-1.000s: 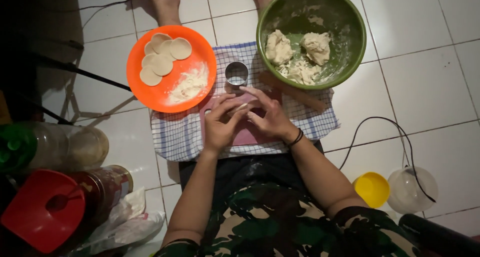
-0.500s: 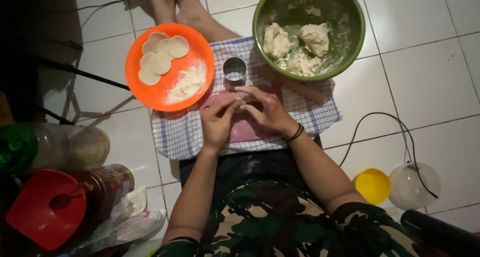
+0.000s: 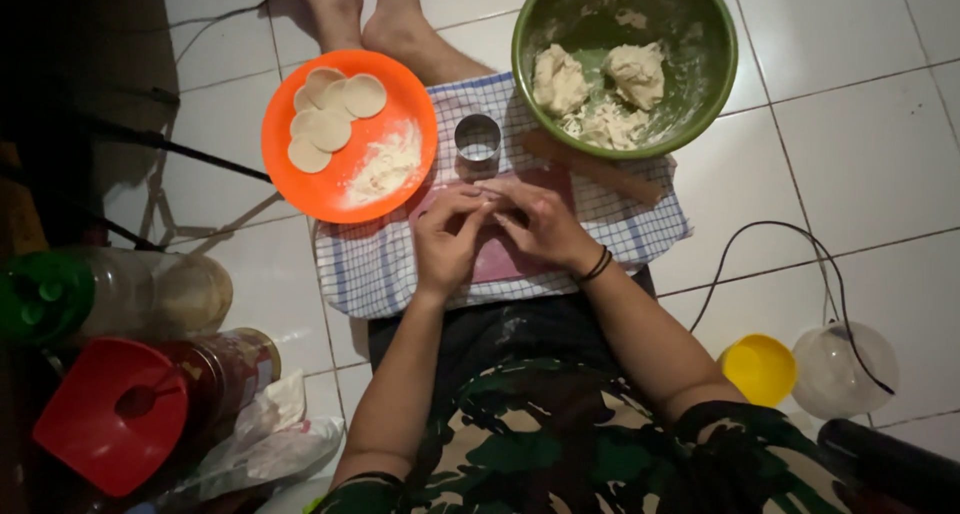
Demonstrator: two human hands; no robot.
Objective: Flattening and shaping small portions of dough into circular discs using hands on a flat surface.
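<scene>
Dough, a small piece barely visible, sits pinched between both hands over the pink board on the checked cloth. Left hand and right hand meet fingertip to fingertip, curled closed around it, equally near, with the ring cutter just beyond

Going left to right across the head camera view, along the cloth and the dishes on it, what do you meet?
Round orange plastic plate → small metal ring cutter → big round green bowl of dough.

Plate left — bowl right
</scene>
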